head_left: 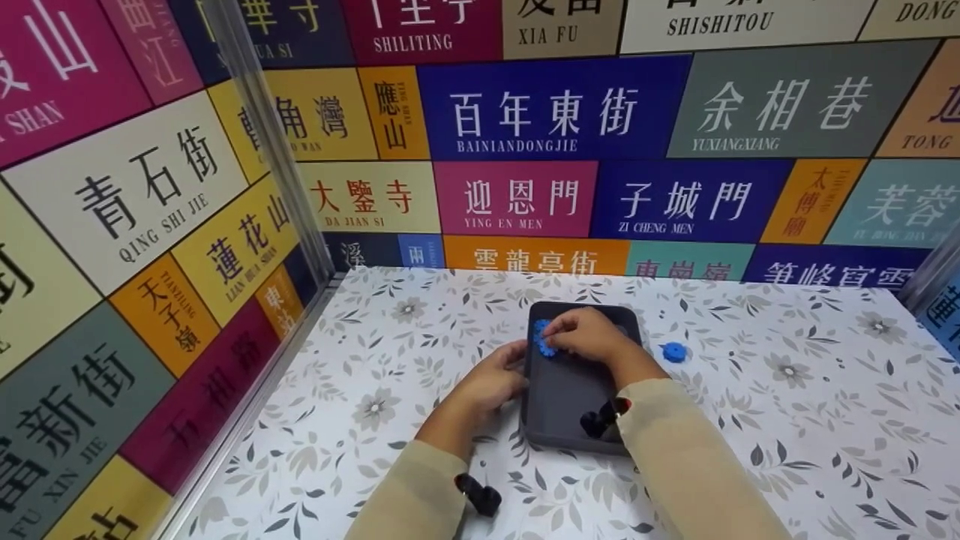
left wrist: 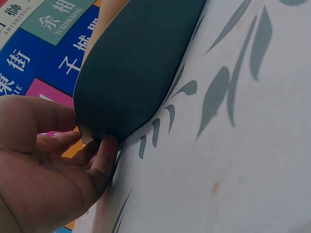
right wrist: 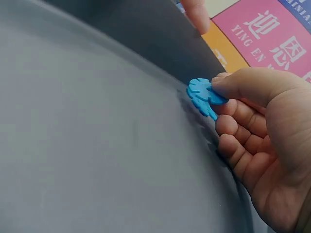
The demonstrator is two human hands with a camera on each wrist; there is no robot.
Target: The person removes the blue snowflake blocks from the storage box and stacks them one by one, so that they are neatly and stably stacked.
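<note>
A dark grey rectangular tray point(head_left: 571, 397) lies on the table. My left hand point(head_left: 491, 379) is at its left side; in the left wrist view the fingers and thumb point(left wrist: 103, 162) meet the tray's wall and rim. Over the tray's far left corner, my right hand point(head_left: 589, 335) pinches blue notched plastic discs point(right wrist: 200, 90) between thumb and fingertips. One disc overlaps another at an angle, and the fingers cover part of them. Another blue piece point(head_left: 674, 352) sits on the table just right of the tray.
The table point(head_left: 750, 450) has a white cloth with grey leaves and flowers. Coloured panels with place names point(head_left: 517, 199) stand behind it and along the left. A metal edge strip point(head_left: 255, 390) runs down the left side.
</note>
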